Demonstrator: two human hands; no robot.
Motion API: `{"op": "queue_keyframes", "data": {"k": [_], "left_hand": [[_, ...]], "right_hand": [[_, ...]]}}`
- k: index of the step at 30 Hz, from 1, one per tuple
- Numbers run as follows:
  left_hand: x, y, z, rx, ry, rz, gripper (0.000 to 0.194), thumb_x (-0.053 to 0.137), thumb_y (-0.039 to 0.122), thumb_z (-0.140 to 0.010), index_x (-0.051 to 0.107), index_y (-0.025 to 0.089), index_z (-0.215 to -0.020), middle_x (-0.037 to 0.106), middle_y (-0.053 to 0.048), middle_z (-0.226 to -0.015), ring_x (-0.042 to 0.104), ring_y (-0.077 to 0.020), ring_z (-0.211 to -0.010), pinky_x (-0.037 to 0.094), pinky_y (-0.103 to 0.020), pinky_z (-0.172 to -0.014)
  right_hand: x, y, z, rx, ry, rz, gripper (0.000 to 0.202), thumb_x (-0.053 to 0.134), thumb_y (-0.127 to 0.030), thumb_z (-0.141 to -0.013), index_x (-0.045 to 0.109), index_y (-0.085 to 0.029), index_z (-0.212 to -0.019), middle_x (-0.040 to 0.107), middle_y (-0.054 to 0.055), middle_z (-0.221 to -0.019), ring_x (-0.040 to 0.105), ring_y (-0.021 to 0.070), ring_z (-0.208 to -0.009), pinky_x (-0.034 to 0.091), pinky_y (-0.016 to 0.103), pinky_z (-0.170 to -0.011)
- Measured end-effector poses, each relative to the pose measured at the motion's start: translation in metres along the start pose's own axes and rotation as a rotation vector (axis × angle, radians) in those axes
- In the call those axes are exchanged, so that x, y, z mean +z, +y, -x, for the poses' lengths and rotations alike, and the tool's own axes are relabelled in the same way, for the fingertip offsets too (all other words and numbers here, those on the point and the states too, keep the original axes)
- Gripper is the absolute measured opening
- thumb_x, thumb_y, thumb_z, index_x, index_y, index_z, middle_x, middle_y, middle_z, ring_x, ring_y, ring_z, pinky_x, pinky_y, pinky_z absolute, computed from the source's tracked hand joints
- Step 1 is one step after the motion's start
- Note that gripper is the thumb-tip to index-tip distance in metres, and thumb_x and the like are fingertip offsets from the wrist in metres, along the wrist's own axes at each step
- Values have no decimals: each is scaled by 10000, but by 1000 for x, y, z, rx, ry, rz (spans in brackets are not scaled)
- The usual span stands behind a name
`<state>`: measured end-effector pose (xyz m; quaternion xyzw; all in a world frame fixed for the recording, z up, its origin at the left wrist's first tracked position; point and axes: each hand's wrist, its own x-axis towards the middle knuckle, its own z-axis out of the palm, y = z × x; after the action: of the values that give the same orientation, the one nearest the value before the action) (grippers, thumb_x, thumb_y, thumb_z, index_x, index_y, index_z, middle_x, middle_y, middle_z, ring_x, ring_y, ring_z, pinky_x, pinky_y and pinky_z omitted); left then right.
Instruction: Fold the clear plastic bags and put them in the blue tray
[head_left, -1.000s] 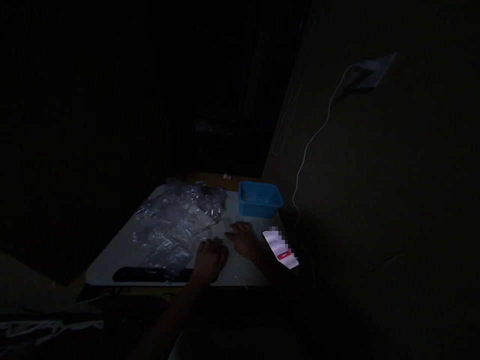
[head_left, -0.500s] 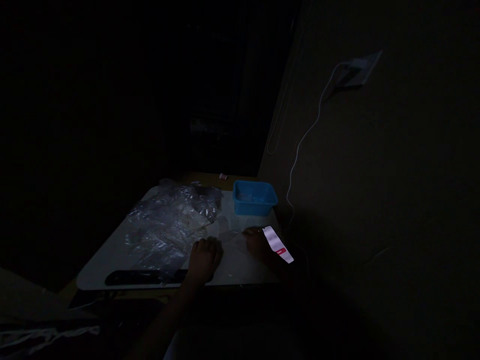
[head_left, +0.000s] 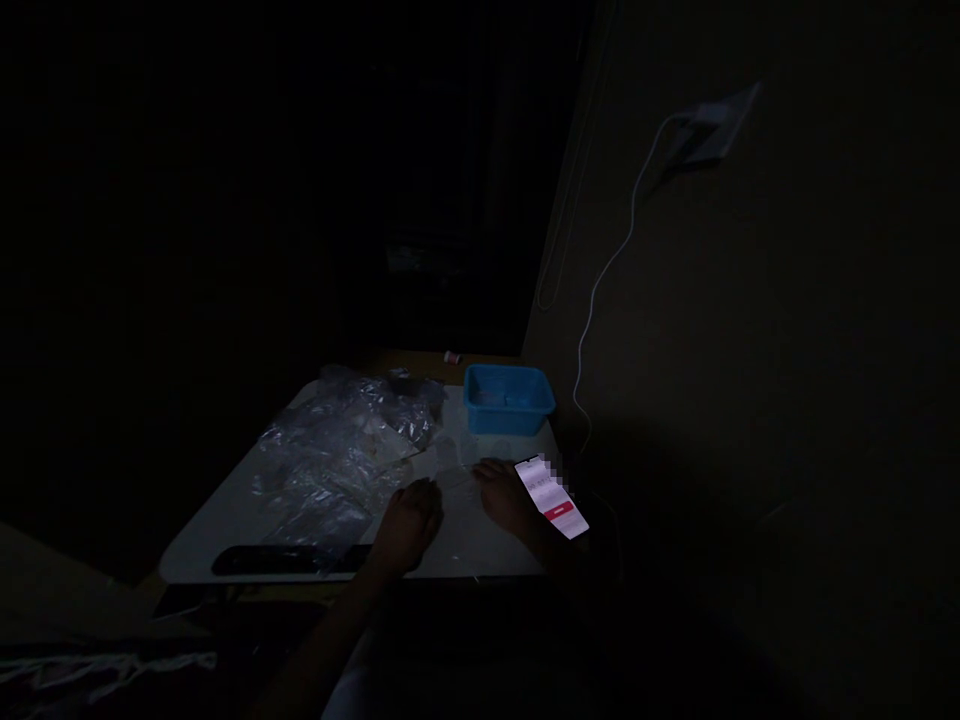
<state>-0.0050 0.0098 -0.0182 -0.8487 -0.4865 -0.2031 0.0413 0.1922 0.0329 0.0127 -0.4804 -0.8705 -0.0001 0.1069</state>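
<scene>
The scene is very dim. My left hand point(head_left: 409, 518) rests low over the white tabletop point(head_left: 457, 555), its fingers curled in; what they hold, if anything, is hidden. Across from it, my right hand point(head_left: 504, 494) has its fingers pressed together at the edge of a thin clear plastic piece point(head_left: 456, 482), which lies between the two hands. Left of my left hand spreads a crumpled heap of clear plastic bags point(head_left: 337, 450). Close to my right wrist is a phone point(head_left: 553, 497) with its screen lit.
A blue plastic basket point(head_left: 508, 420) stands at the table's back right, by the wall. A white cable point(head_left: 592, 300) runs down from a wall socket point(head_left: 709, 130). Behind the table's far edge lies a small pink-and-white item point(head_left: 451, 357). A dark slot point(head_left: 285, 560) runs along the front edge.
My right hand has moved slightly left and shows more clearly beside the phone. More of the phone's screen is visible. My left hand has hardly moved.
</scene>
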Motion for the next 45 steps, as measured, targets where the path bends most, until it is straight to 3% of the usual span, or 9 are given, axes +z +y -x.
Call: {"op": "queue_keyframes", "data": {"k": [7, 12, 14, 17, 21, 25, 36, 41, 45], "left_hand": [[-3, 0, -2, -6, 81, 145, 354, 357, 220, -827, 500, 164, -1146, 571, -102, -1092, 499, -213, -1009, 400, -386, -859], [-15, -10, 9, -103, 162, 351, 387, 292, 260, -839, 521, 181, -1141, 585, -82, -1087, 514, -200, -1002, 423, -359, -852], [-20, -15, 17, -110, 128, 363, 401, 278, 244, -830, 531, 180, -1135, 589, -77, -1095, 523, -199, -1002, 435, -352, -847], [-25, -15, 25, -4, -13, 333, 403, 287, 214, -831, 509, 191, -1166, 562, -61, -1163, 507, -180, -1059, 414, -330, -899], [-24, -3, 28, 140, -102, 205, 404, 323, 195, -828, 471, 205, -1203, 540, -64, -1198, 499, -170, -1085, 401, -337, -919], [-20, 3, 31, 180, -146, 89, 380, 362, 204, -822, 489, 215, -1180, 511, -88, -1227, 471, -195, -1116, 370, -404, -930], [-32, -13, 53, 206, -173, 56, 373, 382, 247, -815, 503, 222, -1167, 502, -83, -1236, 444, -209, -1135, 324, -414, -955], [-35, -13, 64, 267, -204, 48, 529, 428, 332, -800, 314, 227, -1306, 347, -85, -1357, 322, -233, -1229, 280, -426, -979], [-23, -8, 70, 337, -171, 2, 573, 414, 275, -813, 205, 227, -1344, 317, -76, -1373, 306, -217, -1241, 279, -416, -981]], "right_hand": [[-3, 13, 23, 48, 58, -64, 475, 402, -53, -715, 479, -108, -1181, 481, 95, -1236, 379, 179, -1152, 278, 331, -992], [-4, 18, 68, -98, -18, -73, 552, 434, -98, -684, 425, -114, -1236, 428, 97, -1290, 284, 183, -1231, 212, 383, -1043], [-3, 17, 84, -153, -7, -81, 560, 444, -131, -696, 402, -103, -1253, 394, 97, -1318, 243, 186, -1253, 196, 388, -1051], [-2, 11, 98, -179, -15, -80, 512, 433, -184, -752, 401, -94, -1254, 385, 102, -1325, 236, 188, -1260, 197, 389, -1050], [0, -3, 94, -154, -37, -48, 446, 426, -277, -808, 440, -114, -1223, 398, 104, -1316, 271, 197, -1249, 164, 419, -1053], [2, -6, 82, -126, -28, -18, 380, 397, -250, -831, 479, -141, -1187, 443, 88, -1283, 321, 185, -1223, 148, 425, -1050], [2, 3, 81, -119, -41, -31, 372, 394, -210, -823, 489, -120, -1170, 462, 100, -1263, 359, 181, -1192, 145, 416, -1051], [1, 0, 85, -121, -25, -58, 441, 385, -251, -827, 411, -123, -1248, 384, 91, -1328, 257, 193, -1255, 130, 421, -1055], [-1, 1, 93, -201, -89, -58, 633, 435, -418, -798, 268, -114, -1327, 257, 114, -1390, 154, 215, -1293, 103, 449, -1053]]}}
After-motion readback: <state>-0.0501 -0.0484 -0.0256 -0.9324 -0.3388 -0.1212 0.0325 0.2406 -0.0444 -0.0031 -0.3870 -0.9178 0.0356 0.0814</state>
